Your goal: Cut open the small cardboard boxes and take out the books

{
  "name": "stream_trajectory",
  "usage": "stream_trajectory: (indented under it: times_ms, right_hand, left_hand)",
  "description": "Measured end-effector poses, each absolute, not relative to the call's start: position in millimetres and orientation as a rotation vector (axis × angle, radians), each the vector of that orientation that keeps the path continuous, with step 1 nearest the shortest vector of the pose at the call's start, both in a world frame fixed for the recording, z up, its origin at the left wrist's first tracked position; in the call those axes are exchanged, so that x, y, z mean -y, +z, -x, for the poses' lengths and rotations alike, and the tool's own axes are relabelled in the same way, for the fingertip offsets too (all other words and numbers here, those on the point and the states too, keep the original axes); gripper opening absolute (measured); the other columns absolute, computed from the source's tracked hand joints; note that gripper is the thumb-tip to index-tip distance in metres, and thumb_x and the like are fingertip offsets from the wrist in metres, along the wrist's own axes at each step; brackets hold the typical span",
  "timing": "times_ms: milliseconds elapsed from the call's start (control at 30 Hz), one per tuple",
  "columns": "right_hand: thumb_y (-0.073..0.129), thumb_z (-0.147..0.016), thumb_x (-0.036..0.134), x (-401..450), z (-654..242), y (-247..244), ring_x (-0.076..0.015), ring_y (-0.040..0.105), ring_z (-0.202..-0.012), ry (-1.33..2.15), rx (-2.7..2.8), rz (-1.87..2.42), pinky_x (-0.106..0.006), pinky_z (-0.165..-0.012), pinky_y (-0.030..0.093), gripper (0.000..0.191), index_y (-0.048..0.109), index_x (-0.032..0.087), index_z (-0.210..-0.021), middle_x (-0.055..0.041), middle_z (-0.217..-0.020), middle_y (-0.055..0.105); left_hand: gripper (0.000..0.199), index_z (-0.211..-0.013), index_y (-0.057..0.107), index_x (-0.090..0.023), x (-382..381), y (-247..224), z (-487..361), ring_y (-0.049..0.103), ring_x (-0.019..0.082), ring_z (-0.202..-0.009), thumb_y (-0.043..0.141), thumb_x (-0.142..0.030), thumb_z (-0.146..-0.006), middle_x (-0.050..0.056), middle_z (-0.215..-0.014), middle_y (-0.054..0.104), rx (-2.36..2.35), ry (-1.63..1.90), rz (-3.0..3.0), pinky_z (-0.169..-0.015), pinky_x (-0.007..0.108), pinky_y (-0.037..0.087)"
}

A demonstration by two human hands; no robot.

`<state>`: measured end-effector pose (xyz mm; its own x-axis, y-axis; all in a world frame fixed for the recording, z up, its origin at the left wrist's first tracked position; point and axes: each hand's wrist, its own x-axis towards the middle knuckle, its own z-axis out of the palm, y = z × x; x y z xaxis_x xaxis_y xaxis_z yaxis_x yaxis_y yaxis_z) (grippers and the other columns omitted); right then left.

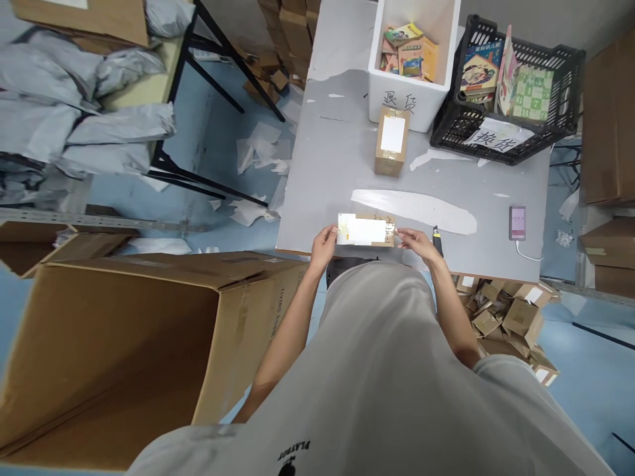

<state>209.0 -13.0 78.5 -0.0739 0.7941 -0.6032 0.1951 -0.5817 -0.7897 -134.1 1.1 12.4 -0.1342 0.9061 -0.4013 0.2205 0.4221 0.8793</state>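
Observation:
A small cardboard box point(367, 231) with white labels lies at the front edge of the grey table point(337, 152). My left hand point(323, 246) grips its left end, fingers bent against the side. At the right end, my right hand point(415, 242) touches the box with its fingertips, the fingers reaching leftward. Just beside my right hand lies a black and yellow utility knife point(437, 241). Farther back stands another taped cardboard box point(391, 141) with a white label, in front of a white bin point(414, 99).
The white bin and a black crate point(506, 142) hold books. A phone point(517, 223) with a cable lies at the right. A large open carton point(248, 311) stands left of my body. Bagged parcels point(44, 73) fill a left table; small boxes point(520, 320) are piled at the lower right.

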Motion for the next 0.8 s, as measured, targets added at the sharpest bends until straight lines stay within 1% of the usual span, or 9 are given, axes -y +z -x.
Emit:
stream_trajectory:
  times_ms: [100, 200, 267, 333, 500, 567, 633, 733, 800]
  right_hand:
    - [0.075, -0.102, 0.042, 17.3, -199.1, 73.9, -0.0255, 0.086, -0.102, 1.679, 1.066, 1.771, -0.048, -0.108, 0.068, 0.047, 0.081, 0.02, -0.144, -0.0137, -0.156, 0.075]
    - [0.073, -0.103, 0.045, 19.9, -193.7, 72.3, -0.0285, 0.084, -0.114, 1.618, 1.096, 1.753, -0.05, -0.111, 0.067, 0.055, 0.075, 0.019, -0.151, -0.0156, -0.161, 0.071]
    - [0.074, -0.102, 0.048, 19.2, -191.1, 72.0, -0.0304, 0.08, -0.125, 1.592, 1.143, 1.707, -0.05, -0.115, 0.065, 0.059, 0.074, 0.019, -0.153, -0.0146, -0.161, 0.071]
    - [0.075, -0.1, 0.049, 17.0, -189.1, 71.2, -0.0309, 0.077, -0.133, 1.593, 1.201, 1.669, -0.051, -0.119, 0.062, 0.057, 0.075, 0.021, -0.15, -0.0126, -0.16, 0.073]
    - [0.075, -0.1, 0.045, 14.5, -195.1, 67.7, -0.0326, 0.075, -0.137, 1.521, 1.336, 1.72, -0.054, -0.129, 0.053, 0.05, 0.079, 0.022, -0.144, -0.0114, -0.154, 0.077]
    - [0.074, -0.101, 0.048, 17.4, -202.7, 66.3, -0.0347, 0.074, -0.14, 1.46, 1.363, 1.776, -0.055, -0.13, 0.051, 0.05, 0.079, 0.024, -0.145, -0.0109, -0.154, 0.077]
    - [0.074, -0.102, 0.053, 22.0, -211.4, 64.0, -0.0381, 0.072, -0.143, 1.396, 1.386, 1.867, -0.057, -0.131, 0.05, 0.052, 0.079, 0.025, -0.146, -0.0114, -0.153, 0.077]
    - [0.07, -0.104, 0.062, 28.8, -223.7, 57.5, -0.0422, 0.069, -0.146, 1.291, 1.391, 2.003, -0.058, -0.132, 0.049, 0.055, 0.079, 0.026, -0.144, -0.0134, -0.151, 0.078]
    - [0.063, -0.106, 0.069, 31.6, -230.4, 52.7, -0.0421, 0.068, -0.148, 1.246, 1.34, 2.048, -0.057, -0.132, 0.048, 0.057, 0.08, 0.026, -0.141, -0.0135, -0.148, 0.08]
  left_hand:
    - [0.044, -0.139, 0.077, -0.017, 3.4, 10.5, 129.7, 0.074, 0.032, -0.138, 0.068, -0.042, -0.105, 0.016, -0.151, 0.077, -1.617, 0.793, -0.904, -0.123, 0.047, 0.058]
    - [0.041, -0.139, 0.077, -0.017, 7.2, 11.3, 122.4, 0.073, 0.031, -0.139, 0.067, -0.038, -0.105, 0.015, -0.149, 0.078, -1.65, 0.831, -0.902, -0.124, 0.046, 0.057]
    - [0.039, -0.138, 0.077, -0.017, 8.4, 12.6, 117.9, 0.073, 0.031, -0.138, 0.066, -0.038, -0.107, 0.015, -0.145, 0.079, -1.668, 0.848, -0.915, -0.125, 0.046, 0.056]
    - [0.039, -0.137, 0.076, -0.017, 8.8, 14.3, 113.7, 0.073, 0.03, -0.139, 0.065, -0.039, -0.108, 0.015, -0.145, 0.079, -1.673, 0.851, -0.944, -0.125, 0.046, 0.056]
    - [0.042, -0.139, 0.075, -0.017, 10.9, 25.0, 97.3, 0.071, 0.031, -0.142, 0.064, -0.046, -0.111, 0.018, -0.149, 0.075, -1.737, 0.853, -0.992, -0.126, 0.044, 0.055]
    - [0.046, -0.145, 0.071, -0.016, 12.5, 32.1, 88.2, 0.07, 0.03, -0.143, 0.063, -0.046, -0.112, 0.019, -0.151, 0.074, -1.734, 0.885, -1.002, -0.127, 0.043, 0.055]
    - [0.047, -0.15, 0.069, -0.017, 13.3, 38.2, 79.8, 0.07, 0.029, -0.144, 0.06, -0.046, -0.113, 0.017, -0.15, 0.075, -1.653, 0.91, -1.043, -0.128, 0.043, 0.054]
    - [0.042, -0.145, 0.072, -0.02, 10.4, 39.6, 70.8, 0.07, 0.028, -0.145, 0.058, -0.045, -0.114, 0.014, -0.147, 0.078, -1.52, 0.913, -1.107, -0.131, 0.044, 0.051]
    - [0.04, -0.144, 0.072, -0.019, 5.6, 34.2, 67.6, 0.068, 0.03, -0.148, 0.065, -0.037, -0.109, 0.015, -0.155, 0.073, -1.565, 0.901, -1.064, -0.131, 0.046, 0.051]
